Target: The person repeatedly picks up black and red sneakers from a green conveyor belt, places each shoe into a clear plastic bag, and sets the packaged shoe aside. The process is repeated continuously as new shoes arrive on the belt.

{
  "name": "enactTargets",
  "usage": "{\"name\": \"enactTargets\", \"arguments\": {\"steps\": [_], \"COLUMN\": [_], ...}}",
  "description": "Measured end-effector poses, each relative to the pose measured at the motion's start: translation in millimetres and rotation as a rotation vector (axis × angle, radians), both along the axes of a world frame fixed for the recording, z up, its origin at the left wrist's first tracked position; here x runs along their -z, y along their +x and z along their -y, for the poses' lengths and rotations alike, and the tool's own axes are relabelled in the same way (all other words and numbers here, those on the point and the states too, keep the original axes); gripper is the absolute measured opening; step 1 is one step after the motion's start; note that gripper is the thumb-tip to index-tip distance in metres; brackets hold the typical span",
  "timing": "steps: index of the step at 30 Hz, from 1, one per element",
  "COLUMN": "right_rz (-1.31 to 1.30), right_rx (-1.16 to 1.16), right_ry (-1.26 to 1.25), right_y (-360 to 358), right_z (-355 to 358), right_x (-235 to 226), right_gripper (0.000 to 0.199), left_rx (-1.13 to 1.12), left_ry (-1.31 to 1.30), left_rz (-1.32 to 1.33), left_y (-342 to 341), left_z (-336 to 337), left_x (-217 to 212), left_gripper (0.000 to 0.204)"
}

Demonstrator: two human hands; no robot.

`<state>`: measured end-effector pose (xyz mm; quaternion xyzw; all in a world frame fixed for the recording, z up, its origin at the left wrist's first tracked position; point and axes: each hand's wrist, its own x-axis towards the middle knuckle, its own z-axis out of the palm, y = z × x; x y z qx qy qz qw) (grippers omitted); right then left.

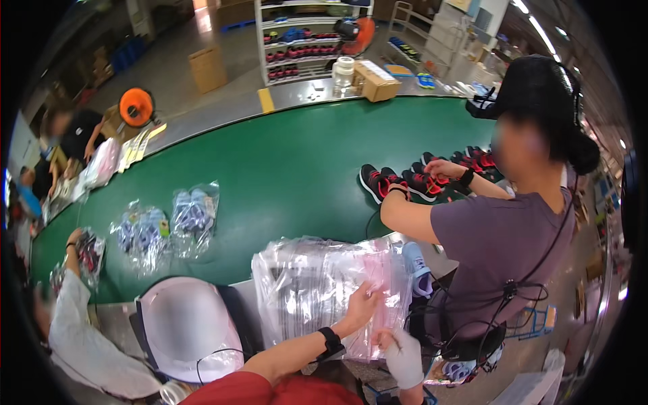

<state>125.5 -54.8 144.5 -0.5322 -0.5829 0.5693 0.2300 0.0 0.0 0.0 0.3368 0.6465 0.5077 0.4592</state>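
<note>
A thick stack of clear plastic bags [297,293], pinkish on its right side, lies in front of me at the near edge of the green belt. My left hand [361,309], a black band on its wrist, is on the pink part with fingers closed on the film. Just below and right, my right hand [403,358] wears a white covering that leaves the fingertips bare. Those fingertips are curled together at the stack's lower right edge, pinching the film. A light blue shoe [418,270] stands against the stack's right side.
At right, a co-worker [499,236] handles black and red sneakers [378,182] on the green belt [283,162]. Bagged light blue shoes [193,214] lie left. Another person's sleeve [91,337] reaches in, beside a pale chair-like object [189,324]. Beyond stand a carton [375,79] and orange fans [137,106].
</note>
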Motion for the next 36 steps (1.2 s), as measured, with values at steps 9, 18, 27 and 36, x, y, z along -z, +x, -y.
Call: {"name": "enactTargets", "arguments": {"steps": [9,18,27,36], "right_rz": [0.024,-0.087,-0.049,-0.004], "right_rx": [-0.305,-0.361,-1.013,-0.999], "right_ry": [0.071,-0.08,0.099,-0.163], "right_y": [7.0,-43.4,-229.5,-309.1], "right_z": [-28.1,-10.6,38.5,78.1], "right_x": [17.6,-25.3,-13.5,65.2], "right_gripper": [0.018,0.017,0.019,0.045], "left_rx": [0.148,-0.133,-0.46,-0.458], "left_ry": [-0.165,0.144,-0.703,-0.468], "left_rz": [-0.266,-0.612,-0.883,-0.17], "left_y": [-42.3,-143.5,-226.6,-274.1], "left_z": [-5.2,177.4,287.0,327.4], "left_x": [-44.6,-119.2,7.8,33.3], "left_gripper": [0.073,0.042,0.065,0.04]}}
